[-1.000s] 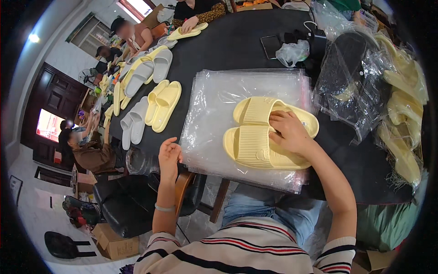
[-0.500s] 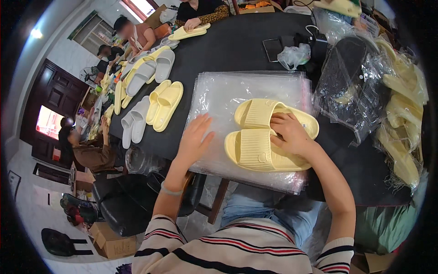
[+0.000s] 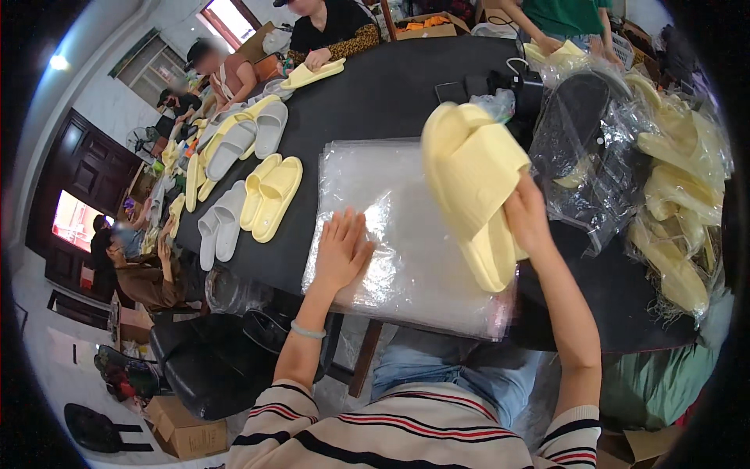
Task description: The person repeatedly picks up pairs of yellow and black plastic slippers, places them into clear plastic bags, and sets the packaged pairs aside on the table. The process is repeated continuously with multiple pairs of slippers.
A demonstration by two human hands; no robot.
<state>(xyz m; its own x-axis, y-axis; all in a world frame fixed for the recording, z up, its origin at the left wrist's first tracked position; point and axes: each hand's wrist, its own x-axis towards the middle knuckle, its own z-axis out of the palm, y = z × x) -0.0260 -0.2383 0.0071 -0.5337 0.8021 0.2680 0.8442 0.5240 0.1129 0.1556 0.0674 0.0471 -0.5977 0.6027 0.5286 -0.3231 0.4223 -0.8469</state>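
My right hand point(image 3: 528, 213) grips a pair of yellow slippers point(image 3: 476, 176), raised and tilted above the right part of a stack of clear plastic bags point(image 3: 398, 176). The two slippers are pressed together, and the nearer one partly hides the other. My left hand point(image 3: 342, 248) lies flat on the stack's left side, fingers spread, holding nothing. Left of the stack, another yellow pair point(image 3: 271, 195) rests on the black table point(image 3: 383, 86), beside a grey pair point(image 3: 222, 225).
Bagged yellow slippers point(image 3: 672, 195) and a dark bagged item point(image 3: 586, 117) lie along the right. More grey and yellow slippers point(image 3: 232, 148) line the table's left edge. Co-workers sit and stand around the far side. A black chair point(image 3: 199, 363) stands at lower left.
My right hand has lifted the yellow slippers off the bags and turned them upright. My left hand has come down onto the stack. A person in green now shows at the far right.
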